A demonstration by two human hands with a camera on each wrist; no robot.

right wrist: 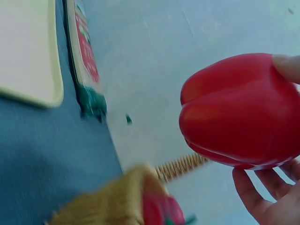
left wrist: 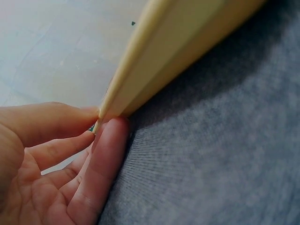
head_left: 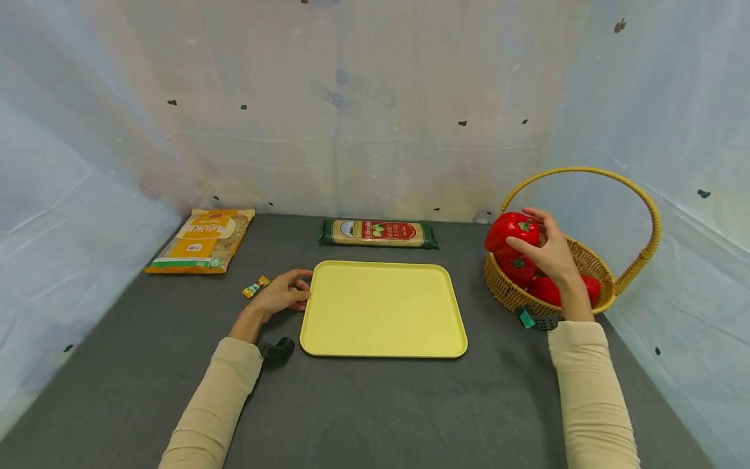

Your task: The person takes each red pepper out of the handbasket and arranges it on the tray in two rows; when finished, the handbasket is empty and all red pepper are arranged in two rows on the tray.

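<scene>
My right hand [head_left: 551,253] grips a red bell pepper [head_left: 507,230] above the left part of a wicker basket [head_left: 505,292]. In the right wrist view the pepper [right wrist: 241,110] sits between thumb and fingers, raised over the basket rim. Other red peppers [head_left: 545,290] lie inside the basket, partly covered by my hand and wrist. At the left side of a yellow tray [head_left: 383,309], my left hand [head_left: 284,292] pinches the rim between thumb and fingers. The left wrist view shows the thumb on top of the tray's edge [left wrist: 136,61] and fingertips beneath it.
Behind the tray lies a green-ended pack of noodles [head_left: 378,234]. An orange and clear bag of grain [head_left: 202,241] rests at the back left. Beside my left hand is a small yellow wrapped snack [head_left: 256,286]. The basket's tall handle [head_left: 650,221] arches up on the right.
</scene>
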